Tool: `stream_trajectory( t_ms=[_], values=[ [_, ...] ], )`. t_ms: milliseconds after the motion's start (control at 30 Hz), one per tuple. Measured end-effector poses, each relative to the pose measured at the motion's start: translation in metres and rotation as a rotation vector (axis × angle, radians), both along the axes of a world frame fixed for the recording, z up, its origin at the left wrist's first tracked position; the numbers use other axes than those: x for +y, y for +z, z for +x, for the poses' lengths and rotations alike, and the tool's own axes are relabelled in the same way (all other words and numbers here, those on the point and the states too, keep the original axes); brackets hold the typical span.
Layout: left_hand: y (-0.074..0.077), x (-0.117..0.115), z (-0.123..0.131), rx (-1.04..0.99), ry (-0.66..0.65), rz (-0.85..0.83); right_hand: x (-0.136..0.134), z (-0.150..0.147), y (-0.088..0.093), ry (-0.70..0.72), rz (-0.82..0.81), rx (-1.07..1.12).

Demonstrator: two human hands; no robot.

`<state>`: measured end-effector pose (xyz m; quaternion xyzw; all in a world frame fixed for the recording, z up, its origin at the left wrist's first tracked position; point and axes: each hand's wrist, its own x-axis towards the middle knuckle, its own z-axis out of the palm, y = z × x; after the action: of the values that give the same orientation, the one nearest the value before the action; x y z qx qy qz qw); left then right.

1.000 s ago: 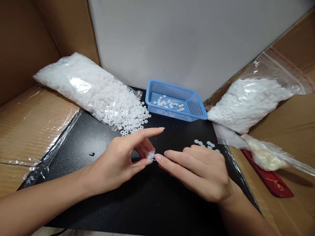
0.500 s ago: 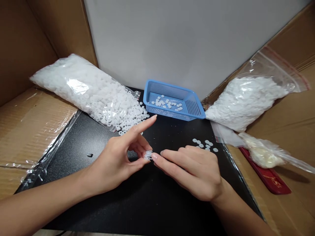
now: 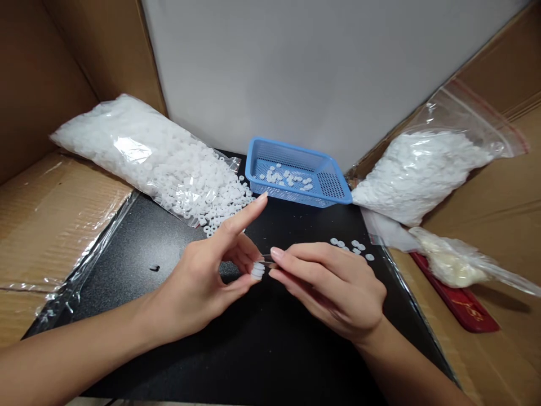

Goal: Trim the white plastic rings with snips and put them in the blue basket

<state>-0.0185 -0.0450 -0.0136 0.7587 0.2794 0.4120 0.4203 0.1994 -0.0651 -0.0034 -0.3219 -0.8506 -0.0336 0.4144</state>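
Note:
Between the thumb and fingers of my left hand (image 3: pixel 211 276) is a short stack of small white plastic rings (image 3: pixel 257 270); the index finger points up and away from it. My right hand (image 3: pixel 333 287) is closed around thin metal tweezers (image 3: pixel 267 263), mostly hidden by the fingers. Their tips meet the upper right side of the stack; whether they grip a ring I cannot tell. Behind my left hand, loose white rings (image 3: pixel 220 206) spill from a clear bag (image 3: pixel 122 132). Past my right hand lie several flat white discs (image 3: pixel 356 246).
A blue perforated basket (image 3: pixel 296 197) with some white pieces stands at the back of the black table (image 3: pixel 236 361). On the right are a zip bag (image 3: pixel 422 175) of white pieces, a smaller bag (image 3: pixel 452 268) and a red flat object (image 3: pixel 477 318). Cardboard (image 3: pixel 51 214) flanks the left.
My right hand has drawn slightly back and up from the stack, baring the tweezers' tips. The stack in my left hand has tilted and shows more plainly.

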Motion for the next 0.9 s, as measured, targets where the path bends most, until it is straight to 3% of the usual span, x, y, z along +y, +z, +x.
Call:
stream_trajectory(
  t_ms=[500,600,700,800,900],
  values=[
    [-0.003,0.004,-0.002,-0.045,0.005,0.056,0.002,-0.001,-0.006,-0.093,-0.057,0.2],
    [-0.002,0.007,-0.001,-0.088,0.02,0.024,0.001,-0.005,-0.01,-0.109,-0.253,0.358],
    [-0.002,0.008,0.0,-0.095,0.064,0.017,-0.001,-0.015,-0.017,-0.098,-0.643,0.593],
    [-0.004,0.008,0.0,-0.081,0.083,0.053,-0.002,-0.028,-0.023,0.011,-0.972,0.738],
    [-0.007,0.008,-0.001,-0.05,0.083,0.13,-0.002,-0.037,-0.027,0.122,-1.109,0.871]
  ],
)
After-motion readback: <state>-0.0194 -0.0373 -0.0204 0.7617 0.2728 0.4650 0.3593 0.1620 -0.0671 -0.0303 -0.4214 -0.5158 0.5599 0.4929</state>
